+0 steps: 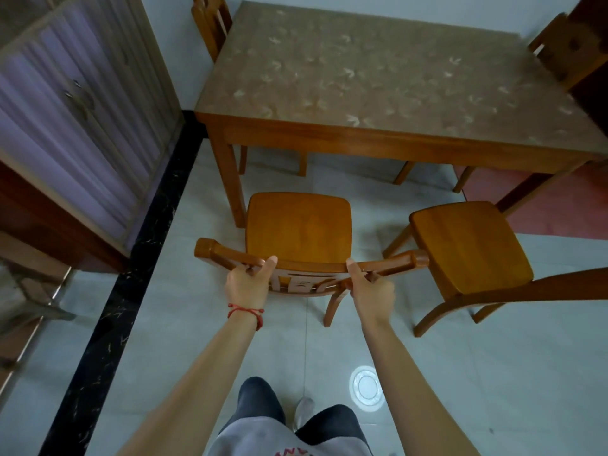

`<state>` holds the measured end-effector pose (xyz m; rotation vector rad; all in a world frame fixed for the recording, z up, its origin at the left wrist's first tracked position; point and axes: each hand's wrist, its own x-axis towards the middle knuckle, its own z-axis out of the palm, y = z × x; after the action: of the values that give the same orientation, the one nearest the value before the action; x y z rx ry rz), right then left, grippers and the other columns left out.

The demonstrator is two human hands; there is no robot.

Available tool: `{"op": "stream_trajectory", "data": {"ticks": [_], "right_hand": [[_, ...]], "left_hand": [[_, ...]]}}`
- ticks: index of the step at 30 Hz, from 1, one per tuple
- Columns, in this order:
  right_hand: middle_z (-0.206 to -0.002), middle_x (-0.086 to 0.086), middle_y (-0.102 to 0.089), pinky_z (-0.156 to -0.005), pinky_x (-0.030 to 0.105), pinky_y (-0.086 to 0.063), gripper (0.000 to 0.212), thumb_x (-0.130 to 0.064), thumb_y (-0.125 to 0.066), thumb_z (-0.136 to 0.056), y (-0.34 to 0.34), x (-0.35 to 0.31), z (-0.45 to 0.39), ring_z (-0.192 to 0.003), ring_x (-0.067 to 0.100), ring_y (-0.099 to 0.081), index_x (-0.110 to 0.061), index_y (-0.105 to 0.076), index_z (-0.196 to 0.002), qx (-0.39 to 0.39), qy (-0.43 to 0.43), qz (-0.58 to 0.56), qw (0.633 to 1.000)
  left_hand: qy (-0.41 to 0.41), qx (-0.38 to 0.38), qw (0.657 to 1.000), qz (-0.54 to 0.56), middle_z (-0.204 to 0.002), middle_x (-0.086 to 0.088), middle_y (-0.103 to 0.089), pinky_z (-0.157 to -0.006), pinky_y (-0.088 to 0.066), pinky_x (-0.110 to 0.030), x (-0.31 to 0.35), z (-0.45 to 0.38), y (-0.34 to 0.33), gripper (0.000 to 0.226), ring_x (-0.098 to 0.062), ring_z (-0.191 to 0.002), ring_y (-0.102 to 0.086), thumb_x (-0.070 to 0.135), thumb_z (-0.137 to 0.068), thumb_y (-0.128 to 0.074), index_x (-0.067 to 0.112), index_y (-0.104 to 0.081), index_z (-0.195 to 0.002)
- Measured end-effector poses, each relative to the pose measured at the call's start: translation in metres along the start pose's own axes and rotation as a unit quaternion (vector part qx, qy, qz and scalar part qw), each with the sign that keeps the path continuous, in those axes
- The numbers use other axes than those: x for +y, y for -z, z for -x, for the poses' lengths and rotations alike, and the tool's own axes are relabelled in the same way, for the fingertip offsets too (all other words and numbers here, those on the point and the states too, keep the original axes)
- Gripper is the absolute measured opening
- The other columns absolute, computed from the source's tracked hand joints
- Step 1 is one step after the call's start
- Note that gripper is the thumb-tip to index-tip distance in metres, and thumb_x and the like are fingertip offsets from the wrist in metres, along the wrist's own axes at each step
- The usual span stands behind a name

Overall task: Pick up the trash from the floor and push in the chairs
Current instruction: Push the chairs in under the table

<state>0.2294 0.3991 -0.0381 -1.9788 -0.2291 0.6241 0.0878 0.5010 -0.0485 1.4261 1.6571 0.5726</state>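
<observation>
Both the left hand (247, 282) and right hand (371, 289) grip the top rail of a wooden chair (297, 225), which stands on the floor just before the tabletop (378, 83), seat not yet under it.

Counts, head view. Orange-brown wooden chairs: 4 total, i.e. 1 near-left chair (297, 225), 1 near-right chair (467, 245), 1 far-left chair (210, 21) w/ only its backrest showing, 1 far-right chair (566, 51), partly cut by the frame edge. Rectangular wooden table w/ beige leaf-patterned top (378, 77): 1. Hands: 2, i.e. left hand (248, 283), right hand (371, 291). Red cord bracelet (248, 314): 1, on left wrist. Wood-framed cabinet w/ lilac-curtained glass doors (75, 103): 1; metal pull handles (77, 97) on it: 2. Round white reflection on grey floor tile (367, 385): 1. Black marble floor strip (115, 307): 1.
</observation>
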Motion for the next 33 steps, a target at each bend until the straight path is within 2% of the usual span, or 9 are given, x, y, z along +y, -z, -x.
{"op": "stream_trajectory", "data": {"ticks": [4, 8, 11, 14, 19, 26, 30, 33], "right_hand": [[-0.071, 0.002, -0.066, -0.054, 0.016, -0.043, 0.026, -0.035, -0.059, -0.086, -0.005, 0.004, 0.0, -0.064, 0.012, -0.062, -0.01, -0.065, -0.079, 0.011, -0.003, -0.006, 1.0], [-0.069, 0.004, -0.065, -0.052, 0.016, -0.04, 0.034, -0.036, -0.058, -0.086, -0.005, 0.005, -0.003, -0.06, 0.012, -0.06, -0.004, -0.067, -0.08, 0.021, 0.004, 0.014, 1.0], [-0.067, 0.004, -0.065, -0.059, 0.023, -0.048, 0.031, -0.036, -0.059, -0.086, -0.009, 0.004, -0.008, -0.062, 0.018, -0.062, -0.008, -0.065, -0.075, 0.022, 0.009, 0.018, 1.0], [-0.065, 0.003, -0.064, -0.057, 0.02, -0.046, 0.029, -0.034, -0.059, -0.086, -0.011, 0.001, -0.014, -0.063, 0.018, -0.062, -0.009, -0.065, -0.073, 0.018, 0.005, 0.009, 1.0], [-0.067, 0.001, -0.064, -0.06, 0.022, -0.047, 0.027, -0.035, -0.058, -0.086, -0.012, -0.009, -0.031, -0.063, 0.015, -0.062, -0.013, -0.062, -0.071, 0.016, 0.011, 0.009, 1.0], [-0.076, 0.002, -0.065, -0.061, 0.021, -0.048, 0.022, -0.03, -0.057, -0.088, -0.002, -0.025, -0.059, -0.067, 0.017, -0.063, -0.01, -0.064, -0.08, 0.018, 0.018, -0.002, 1.0], [-0.067, 0.001, -0.064, -0.06, 0.022, -0.049, 0.023, -0.028, -0.059, -0.087, -0.004, -0.022, -0.065, -0.065, 0.016, -0.063, -0.009, -0.064, -0.075, 0.0, 0.006, -0.003, 1.0], [-0.063, 0.001, -0.062, -0.053, 0.019, -0.043, 0.027, -0.029, -0.06, -0.086, -0.009, -0.024, -0.07, -0.06, 0.015, -0.061, -0.007, -0.063, -0.07, -0.011, 0.005, -0.011, 1.0]], "left_hand": [[0.007, 0.018, 1.0, 0.017, -0.07, -0.005, -0.06, -0.063, -0.034, -0.025, 0.0, 0.001, -0.001, 0.037, -0.02, -0.071, -0.053, 0.042, -0.08, -0.063, 0.005, -0.063, -0.074], [0.003, 0.025, 0.999, 0.039, -0.07, -0.005, -0.061, -0.066, -0.036, -0.024, 0.0, 0.002, -0.003, 0.035, -0.018, -0.07, -0.054, 0.039, -0.081, -0.063, 0.005, -0.064, -0.075], [-0.004, 0.03, 0.999, 0.035, -0.071, -0.006, -0.061, -0.068, -0.038, -0.025, 0.001, -0.002, -0.004, 0.037, -0.019, -0.072, -0.055, 0.04, -0.081, -0.063, 0.004, -0.066, -0.078], [-0.002, 0.034, 0.998, 0.045, -0.071, -0.006, -0.061, -0.07, -0.039, -0.025, 0.003, -0.01, -0.005, 0.037, -0.02, -0.073, -0.055, 0.04, -0.08, -0.064, 0.003, -0.067, -0.08], [0.004, 0.04, 0.998, 0.051, -0.065, -0.005, -0.059, -0.053, -0.032, -0.017, 0.02, -0.019, -0.013, 0.034, -0.016, -0.065, -0.053, 0.039, -0.08, -0.064, 0.006, -0.064, -0.072], [0.003, 0.039, 0.995, 0.092, -0.064, -0.001, -0.059, -0.053, -0.033, -0.015, 0.041, -0.019, -0.032, 0.029, -0.009, -0.06, -0.053, 0.033, -0.08, -0.066, 0.005, -0.064, -0.073], [0.009, 0.039, 0.997, 0.073, -0.057, 0.003, -0.053, -0.049, -0.03, -0.016, 0.044, -0.024, -0.036, 0.03, -0.003, -0.057, -0.049, 0.032, -0.081, -0.065, 0.003, -0.062, -0.073], [0.005, 0.035, 0.997, 0.067, -0.062, 0.0, -0.056, -0.051, -0.031, -0.016, 0.048, -0.035, -0.034, 0.031, -0.009, -0.06, -0.05, 0.034, -0.081, -0.064, 0.003, -0.064, -0.076]]}}
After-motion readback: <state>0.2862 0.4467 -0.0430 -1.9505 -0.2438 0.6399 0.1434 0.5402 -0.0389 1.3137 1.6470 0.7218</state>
